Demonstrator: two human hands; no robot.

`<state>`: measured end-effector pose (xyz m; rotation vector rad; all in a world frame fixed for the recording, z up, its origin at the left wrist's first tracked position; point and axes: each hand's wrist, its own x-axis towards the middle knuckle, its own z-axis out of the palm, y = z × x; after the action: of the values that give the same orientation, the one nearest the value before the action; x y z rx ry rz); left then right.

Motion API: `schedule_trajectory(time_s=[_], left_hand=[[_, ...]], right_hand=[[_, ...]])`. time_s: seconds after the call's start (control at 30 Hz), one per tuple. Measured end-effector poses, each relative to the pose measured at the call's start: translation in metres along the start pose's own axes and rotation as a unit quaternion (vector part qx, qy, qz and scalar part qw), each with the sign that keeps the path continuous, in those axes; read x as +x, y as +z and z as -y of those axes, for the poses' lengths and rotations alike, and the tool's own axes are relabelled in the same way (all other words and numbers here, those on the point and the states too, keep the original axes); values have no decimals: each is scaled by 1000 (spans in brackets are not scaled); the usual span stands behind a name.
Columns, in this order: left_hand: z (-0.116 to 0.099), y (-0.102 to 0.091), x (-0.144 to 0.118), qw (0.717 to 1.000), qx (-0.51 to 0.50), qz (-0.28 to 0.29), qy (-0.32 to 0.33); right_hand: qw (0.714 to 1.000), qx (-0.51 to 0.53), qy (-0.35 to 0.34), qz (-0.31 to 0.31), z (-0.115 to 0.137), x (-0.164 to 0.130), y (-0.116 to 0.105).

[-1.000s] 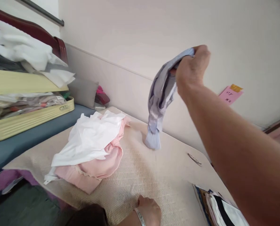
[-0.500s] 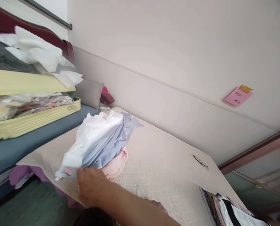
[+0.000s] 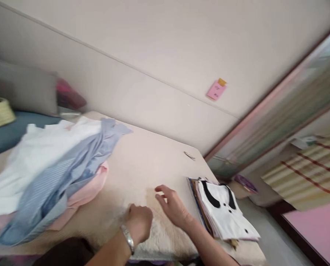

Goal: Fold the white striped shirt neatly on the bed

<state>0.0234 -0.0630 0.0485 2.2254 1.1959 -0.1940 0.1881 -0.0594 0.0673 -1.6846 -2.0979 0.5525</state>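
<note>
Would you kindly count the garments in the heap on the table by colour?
White garment: 1
Blue striped shirt: 1
Pink garment: 1
Total: 3

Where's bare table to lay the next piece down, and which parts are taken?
Bare mat runs down the middle of the table, between the clothes pile and the stack of folded pieces, back to the wall. The left hand and right hand occupy the near edge. A small metal item lies at the far corner.
</note>
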Motion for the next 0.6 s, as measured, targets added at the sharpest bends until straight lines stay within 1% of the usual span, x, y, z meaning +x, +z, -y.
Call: schedule_trajectory(time_s=[0.03,0.07,0.13,0.2,0.27,0.33,0.43,0.5,0.6], left_hand=[[-1,4,4,1000,23,-3,5],[-1,10,8,999,43,-10,9],[2,20,15,997,66,-26,12],[6,28,20,997,72,-32,3],[9,29,23,997,75,-27,-10],[9,26,26,997,74,-14,-21],[9,19,30,997,65,8,-28],[10,16,32,998,60,16,-31],[10,15,33,997,58,24,-33]], right_hand=[[996,-56,68,-11,-36,-7,-18],[982,-127,139,-22,-70,-15,-37],[954,-188,227,-50,-130,-26,-74],[925,-231,293,-71,-178,-33,-109],[899,-267,338,-75,-215,-36,-137],[886,-296,352,-59,-241,-34,-154],[883,-329,336,-12,-266,-27,-165],[880,-349,322,11,-275,-23,-166],[873,-379,307,16,-277,-25,-170]])
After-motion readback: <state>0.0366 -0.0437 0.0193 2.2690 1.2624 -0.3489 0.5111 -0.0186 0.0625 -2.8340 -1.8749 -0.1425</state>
